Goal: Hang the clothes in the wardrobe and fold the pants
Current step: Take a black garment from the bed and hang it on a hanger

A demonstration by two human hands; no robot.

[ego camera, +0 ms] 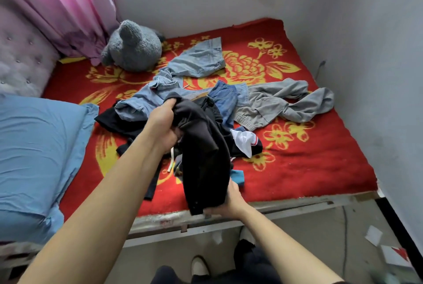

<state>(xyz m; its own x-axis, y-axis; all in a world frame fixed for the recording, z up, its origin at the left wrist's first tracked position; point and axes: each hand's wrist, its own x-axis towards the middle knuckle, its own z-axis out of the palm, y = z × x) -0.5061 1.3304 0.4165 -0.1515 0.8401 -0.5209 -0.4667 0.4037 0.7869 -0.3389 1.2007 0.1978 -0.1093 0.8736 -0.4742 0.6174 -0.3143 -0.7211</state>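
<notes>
A black garment (203, 153) hangs lifted above the pile of clothes on the bed. My left hand (163, 126) grips its upper end, and my right hand (225, 203) holds its lower end near the bed's front edge. Under and behind it lie light blue jeans (196, 59), darker blue jeans (223, 96), grey sweatpants (281, 103) to the right, a white garment with red trim (243, 140) and more black clothing (114, 119).
The bed is covered by a red blanket with yellow flowers (309, 160). A blue pillow (36, 146) lies at the left and a grey plush toy (134, 47) at the back. Walls close the right and back sides. Paper scraps (373, 236) lie on the floor.
</notes>
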